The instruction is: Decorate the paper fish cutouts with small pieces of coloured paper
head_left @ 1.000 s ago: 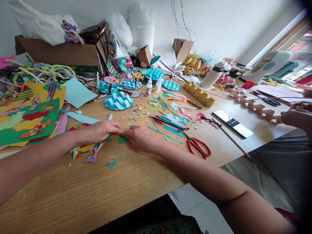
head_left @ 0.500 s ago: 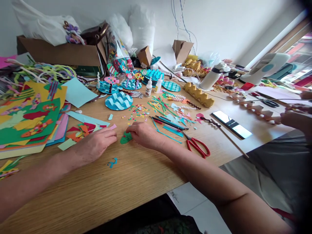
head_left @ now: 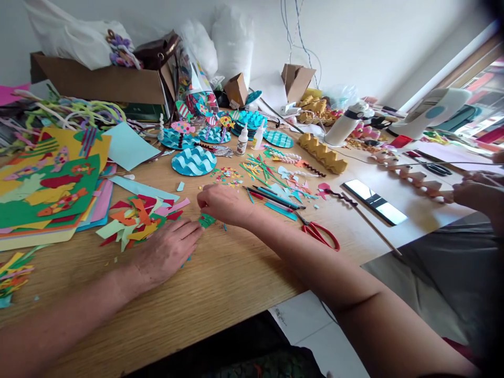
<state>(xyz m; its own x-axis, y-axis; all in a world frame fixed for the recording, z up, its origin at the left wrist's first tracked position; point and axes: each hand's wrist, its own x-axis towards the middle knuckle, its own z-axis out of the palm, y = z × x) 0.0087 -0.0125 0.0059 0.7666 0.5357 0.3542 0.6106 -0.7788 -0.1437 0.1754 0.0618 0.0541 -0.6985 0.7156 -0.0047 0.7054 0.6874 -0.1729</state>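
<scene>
A small green paper cutout (head_left: 206, 220), fish-like in outline, lies on the wooden table between my hands. My left hand (head_left: 170, 248) rests flat, fingers stretched out together, its fingertips at the cutout's left edge. Just above the cutout is my right hand (head_left: 225, 205), its fingers curled into a pinch; whatever is between them is hidden. A blue paper scrap (head_left: 189, 258) peeks out beside my left hand, mostly covered by it. Beyond my right hand are tiny coloured paper dots (head_left: 227, 175).
Paper scraps (head_left: 125, 220) and stacked coloured sheets (head_left: 74, 231) lie left. Pens (head_left: 271, 196), red-handled scissors (head_left: 321, 235) and a phone (head_left: 374, 202) are right. Behind stand glue bottles (head_left: 242, 140) and a blue wavy disc (head_left: 193, 161). Another person's hand (head_left: 478, 191) is far right.
My left hand has moved right and nearer, reaching the green cutout and covering most of the blue scrap. My right hand has shifted slightly up and away from the cutout.
</scene>
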